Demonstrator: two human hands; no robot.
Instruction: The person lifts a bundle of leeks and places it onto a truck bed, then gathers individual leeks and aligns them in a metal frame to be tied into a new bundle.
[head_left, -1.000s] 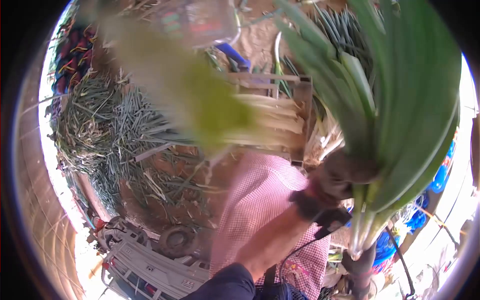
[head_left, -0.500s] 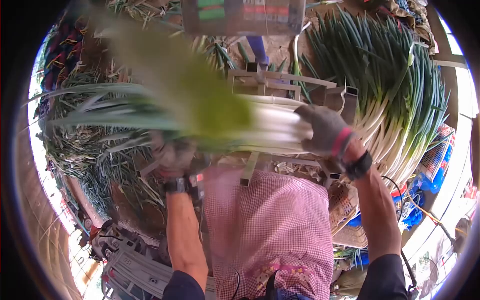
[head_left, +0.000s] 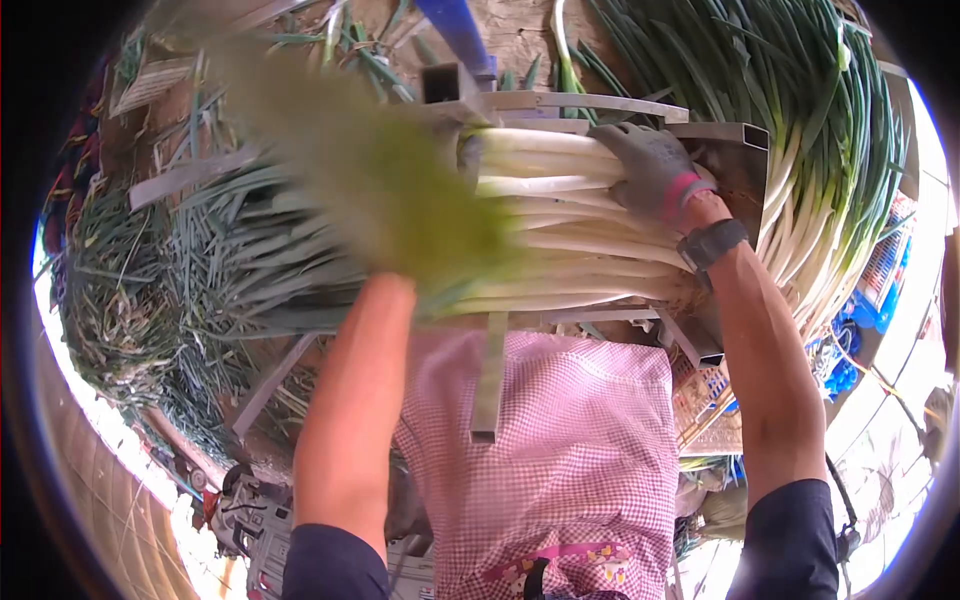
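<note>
Head cam: the bunch of spring onions (head_left: 570, 235) lay sideways across the metal rack (head_left: 722, 133), white stalks toward the rack's right end, green tops running off past its left edge. Right hand (head_left: 652, 168), in a grey glove, sat on the stalks near the rack's back-right corner. Its fingers were spread fairly wide & laid flat over the upper stalks, pressing rather than wrapped round them. Left forearm (head_left: 350, 420) reached up to the bunch's middle, but the left hand was behind a blurry leaf (head_left: 380, 180) right at the lens, so can't tell what its fingers were doing. Just right of the rack was a big heap of more onions (head_left: 830, 140); left of it, a mound of green trimmings (head_left: 110, 300). Pink checked apron (head_left: 560, 450) was at the rack's front edge.

Risk imo: the bunch looked loose w/ only a flat palm on it, so stalks at the front edge could roll off toward the apron if the pressure eased. That leaf also hid the left side, so a fumble there could bend or snap the tops.
</note>
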